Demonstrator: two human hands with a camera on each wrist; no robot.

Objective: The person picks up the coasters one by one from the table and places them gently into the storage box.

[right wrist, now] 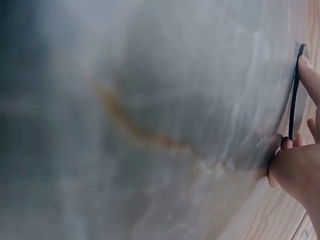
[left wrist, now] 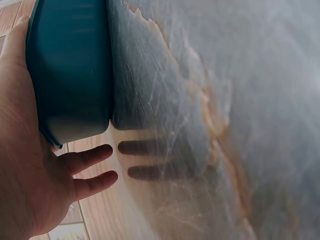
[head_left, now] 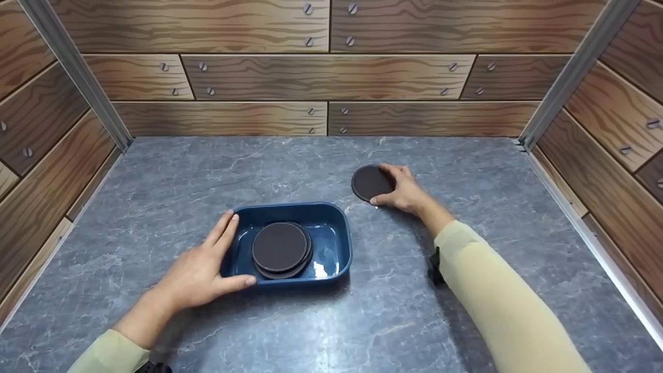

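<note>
A blue rectangular tray with raised walls stands on the table, holding a small stack of dark round coasters toward its left side. My left hand holds the tray's left end, thumb on the near rim and fingers at the far left corner. The left wrist view shows the tray's outer wall and two straight fingers past its end. Beyond the tray to the right, my right hand pinches another dark coaster between thumb and fingers. Edge-on in the right wrist view, that coaster appears just off the tabletop.
The grey marbled tabletop is glossy and reflects light. Wood-patterned walls close it in at the back and both sides, with metal posts at the back corners.
</note>
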